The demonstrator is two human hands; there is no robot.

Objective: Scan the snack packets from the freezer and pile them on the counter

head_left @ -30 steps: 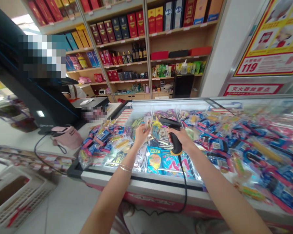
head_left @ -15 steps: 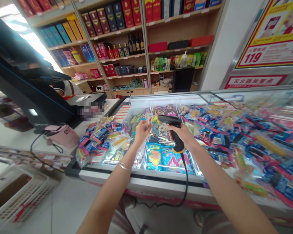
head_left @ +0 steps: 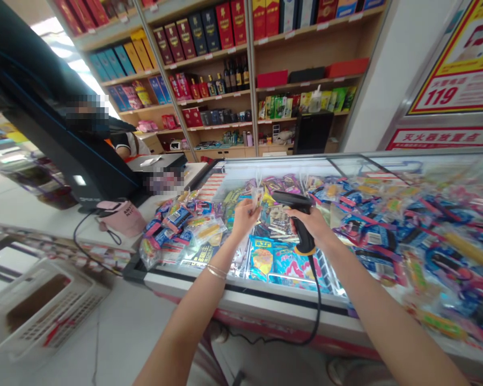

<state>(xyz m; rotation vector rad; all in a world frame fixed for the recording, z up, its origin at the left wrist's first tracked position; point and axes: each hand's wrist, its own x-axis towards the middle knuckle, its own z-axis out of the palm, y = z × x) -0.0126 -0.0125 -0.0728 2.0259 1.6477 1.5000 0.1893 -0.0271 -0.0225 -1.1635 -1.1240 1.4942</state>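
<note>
Scanner (head_left: 304, 237) sat in right hand (head_left: 313, 226), grip wrapped around its handle, front end aimed at left hand (head_left: 244, 217). Left grip pinched small pale packet (head_left: 257, 197) upright over freezer (head_left: 169, 284), just beside scanner, not touching; print too small to read. Cable (head_left: 317, 300) ran down past freezer's front edge. Snacks (head_left: 374, 236) lay heaped on top, both sides of hands. Pink bag (head_left: 125, 219) stood on bench (head_left: 44, 222) at left.

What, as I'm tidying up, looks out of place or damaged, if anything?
The wrapped snacks look untidy: they lie in loose, jumbled heaps on top of the chest freezer, unlike the neatly lined-up boxes behind. Nothing clearly looks spilled or damaged.
</note>
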